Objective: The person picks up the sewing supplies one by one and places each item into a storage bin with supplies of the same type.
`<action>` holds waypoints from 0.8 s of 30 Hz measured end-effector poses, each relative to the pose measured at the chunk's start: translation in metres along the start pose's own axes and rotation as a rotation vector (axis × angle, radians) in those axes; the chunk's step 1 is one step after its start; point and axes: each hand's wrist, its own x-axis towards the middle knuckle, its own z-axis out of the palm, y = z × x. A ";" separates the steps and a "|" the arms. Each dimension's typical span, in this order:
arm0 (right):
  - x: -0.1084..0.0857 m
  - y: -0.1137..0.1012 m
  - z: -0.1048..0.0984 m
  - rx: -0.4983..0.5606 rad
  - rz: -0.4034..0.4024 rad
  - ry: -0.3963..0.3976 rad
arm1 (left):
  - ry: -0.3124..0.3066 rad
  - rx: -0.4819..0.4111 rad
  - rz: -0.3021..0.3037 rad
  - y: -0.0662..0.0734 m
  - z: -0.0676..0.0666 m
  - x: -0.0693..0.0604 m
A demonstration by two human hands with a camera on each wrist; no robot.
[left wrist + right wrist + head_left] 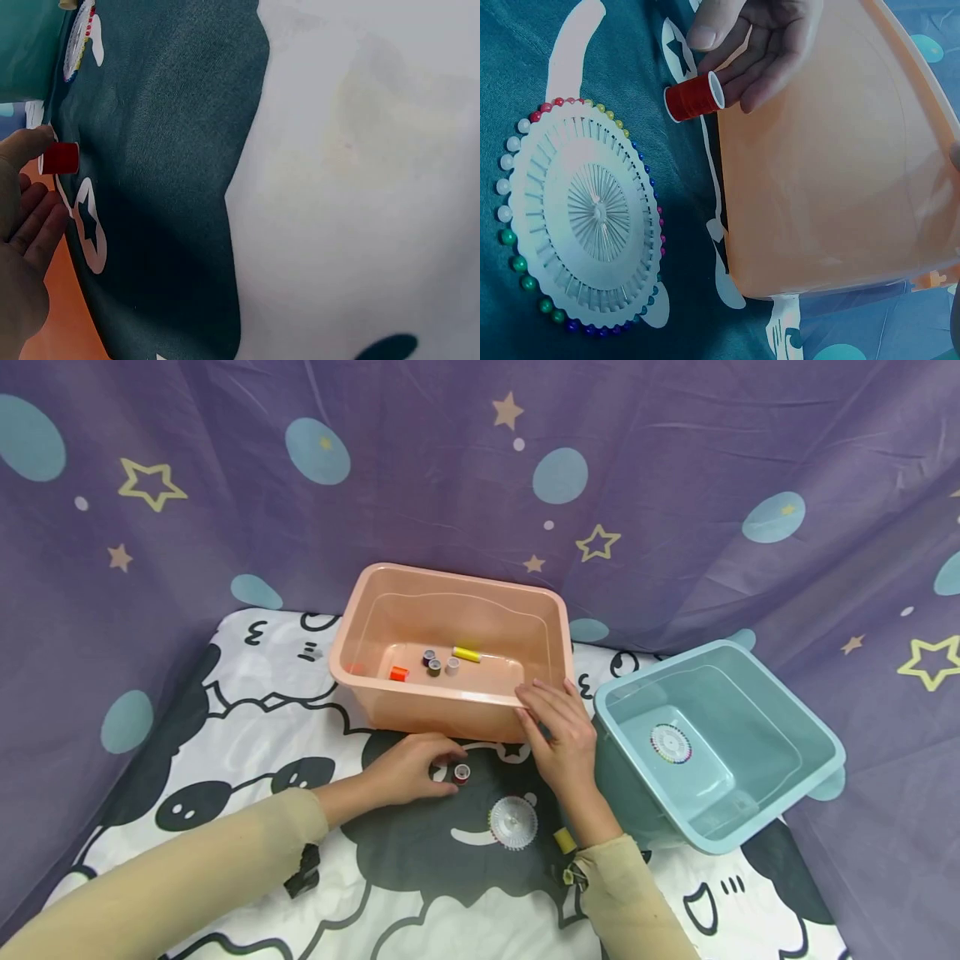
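Observation:
A red thread spool stands on the dark part of the cloth in front of the peach bin. Around it, not visibly gripping, are the parted thumb and fingers of my left hand; the left wrist view shows the red spool beside the thumb of that hand. My right hand rests on the peach bin's front rim near its right corner. A pin wheel with coloured heads lies right of the spool. Inside the peach bin are a yellow spool, an orange one and several small spools.
A teal bin stands at the right, holding another pin wheel. By my right wrist lies a yellow-olive spool. Behind the bins hangs a purple curtain with stars and dots.

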 end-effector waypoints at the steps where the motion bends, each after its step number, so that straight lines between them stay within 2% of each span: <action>1: 0.000 0.000 0.000 0.001 -0.001 0.002 | 0.001 -0.001 0.003 0.000 0.001 0.001; 16: 0.001 0.000 0.000 0.004 -0.006 0.012 | -0.003 -0.044 0.013 0.000 0.011 0.009; 24: 0.001 0.000 0.000 0.006 -0.012 0.017 | 0.010 -0.061 0.025 0.001 0.011 0.009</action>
